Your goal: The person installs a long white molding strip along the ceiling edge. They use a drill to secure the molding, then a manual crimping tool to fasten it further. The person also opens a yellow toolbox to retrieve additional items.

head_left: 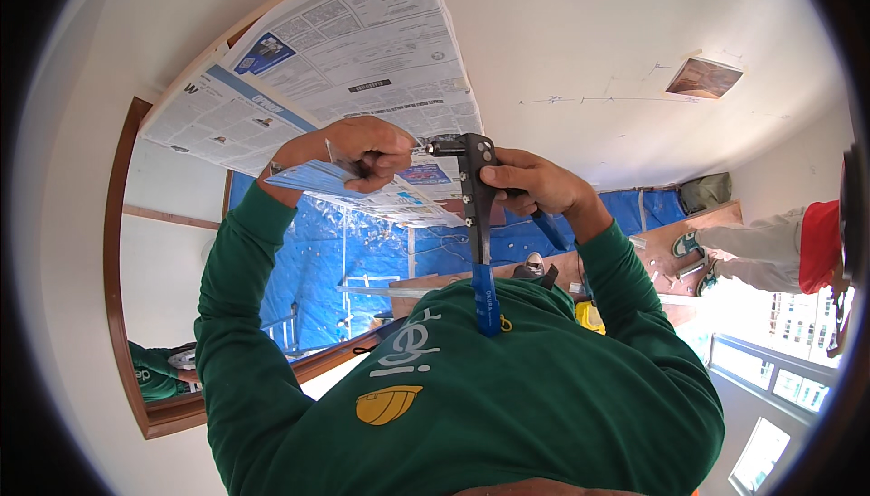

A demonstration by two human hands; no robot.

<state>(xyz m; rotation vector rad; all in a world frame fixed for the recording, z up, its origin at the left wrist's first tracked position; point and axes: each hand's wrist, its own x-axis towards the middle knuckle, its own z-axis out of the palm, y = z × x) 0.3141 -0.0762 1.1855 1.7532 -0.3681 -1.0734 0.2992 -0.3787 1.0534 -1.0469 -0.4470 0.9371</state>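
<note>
In my right hand (544, 188) is a hand riveter (476, 188) with a black body, small metal nosepieces along its side and blue grips. My fingers wrap round its upper body, and one blue handle points down toward my chest. My left hand (370, 150) is closed just left of the riveter's nose, its fingertips at or very close to the nose tip. Whether a small rivet sits between those fingertips, I cannot make out. A crinkled clear plastic packet (317, 179) sticks out from the palm of that left hand.
Newspaper (362, 52) covers a panel just beyond my hands. Blue sheeting (308, 233) lies below, beside wooden boards (666, 260). A brown wooden frame (113, 269) stands at left. Another person's legs (752, 233) are at right. A square opening (702, 77) shows in the white surface.
</note>
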